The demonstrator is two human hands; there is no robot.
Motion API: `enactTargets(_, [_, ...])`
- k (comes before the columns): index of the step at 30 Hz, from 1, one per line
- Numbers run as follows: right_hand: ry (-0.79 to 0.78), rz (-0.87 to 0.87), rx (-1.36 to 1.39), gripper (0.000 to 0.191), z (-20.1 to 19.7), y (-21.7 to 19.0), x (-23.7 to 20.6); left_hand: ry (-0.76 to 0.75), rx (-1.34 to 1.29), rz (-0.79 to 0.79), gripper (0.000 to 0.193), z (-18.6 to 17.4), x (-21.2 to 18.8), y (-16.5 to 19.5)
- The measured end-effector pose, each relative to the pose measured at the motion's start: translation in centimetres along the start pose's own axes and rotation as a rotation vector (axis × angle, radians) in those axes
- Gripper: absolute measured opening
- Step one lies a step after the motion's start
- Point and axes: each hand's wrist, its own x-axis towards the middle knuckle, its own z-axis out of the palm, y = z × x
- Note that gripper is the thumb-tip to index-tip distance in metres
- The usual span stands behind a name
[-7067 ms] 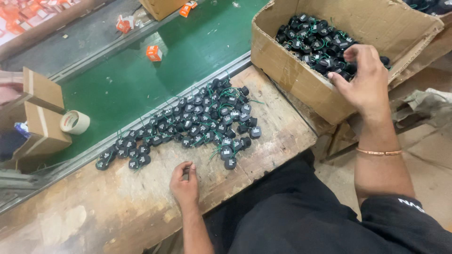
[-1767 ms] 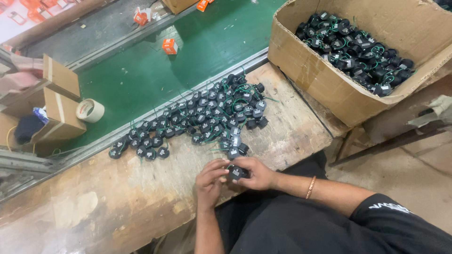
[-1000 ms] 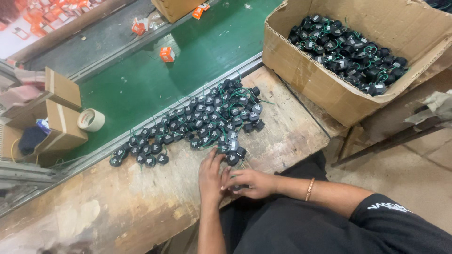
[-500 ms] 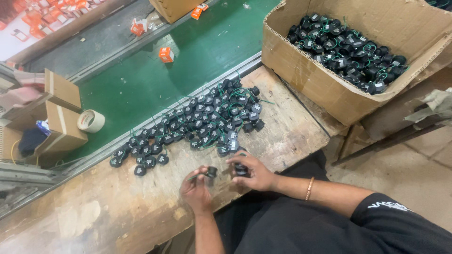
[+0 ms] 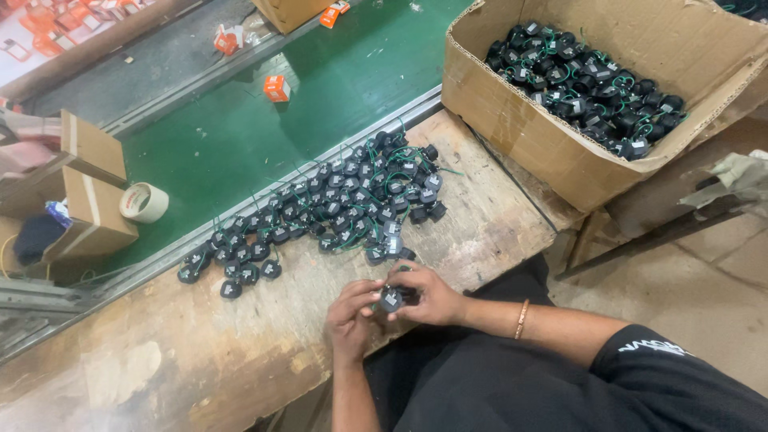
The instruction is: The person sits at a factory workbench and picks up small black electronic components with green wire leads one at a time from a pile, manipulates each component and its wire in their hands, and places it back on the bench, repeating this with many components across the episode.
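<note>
A small black round part [image 5: 391, 299] is being held between both hands at the near edge of the worn wooden bench [image 5: 200, 352], just in front of the person's lap. It is being seen as a dark, squat, puck-like piece with a paler patch on its upper face; finer detail is being lost to its small size. The left hand [image 5: 350, 315] is being curled around it from the left, fingers bent and thumb pressed toward the part. The right hand [image 5: 430, 293] is being closed on it from the right, with fingertips pinched at its rim; a thin bangle [image 5: 522, 318] is being worn on that wrist.

Just beyond the hands, a long scatter of like black parts [image 5: 336, 212] is being spread across the bench, running from the left toward the far right corner, with thin green wires being trailed among them. The nearest ones are lying just beside the right hand's fingers.

At the right, an open cardboard box [image 5: 544, 144] is being filled with many more of the same black pieces and green wires. Behind the bench, a green conveyor belt [image 5: 320, 104] is being crossed by small orange packets [image 5: 277, 87]. At the left, a roll of tape [image 5: 144, 202] is being rested beside small brown cartons [image 5: 92, 210].
</note>
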Motion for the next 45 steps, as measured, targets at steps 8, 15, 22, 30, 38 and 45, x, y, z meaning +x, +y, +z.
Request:
enactTargets(8, [-0.043, 0.024, -0.063, 0.044, 0.7, -0.5, -0.2, 0.186, -0.305, -0.388, 0.03, 0.6, -1.9, -2.4])
enactTargets(15, [-0.003, 0.022, 0.059, 0.045, 0.0, 0.5, -0.4, 0.05, 0.0, -0.157, 0.016, 0.4, -0.8, -0.9])
enactTargets(22, [0.032, 0.023, 0.082, 0.046, 0.1, 0.9, -0.4, 0.008, 0.099, -0.137, 0.015, 0.4, -0.1, -0.2])
enactTargets(30, [-0.044, -0.026, -0.001, 0.041, 0.4, 0.1, -0.6, 0.035, -0.426, -0.421, 0.025, 0.1, -1.8, -2.4])
enactTargets(38, [0.021, -0.023, 0.24, 0.034, -0.4, 1.9, -0.9, 0.052, -0.439, -0.496, 0.025, -0.3, -1.8, -3.2])
enactTargets(45, [0.012, 0.28, 1.273, 0.039, 0.1, 5.3, -1.8, 0.398, -0.164, -0.392, 0.024, 0.4, -0.3, -3.4])
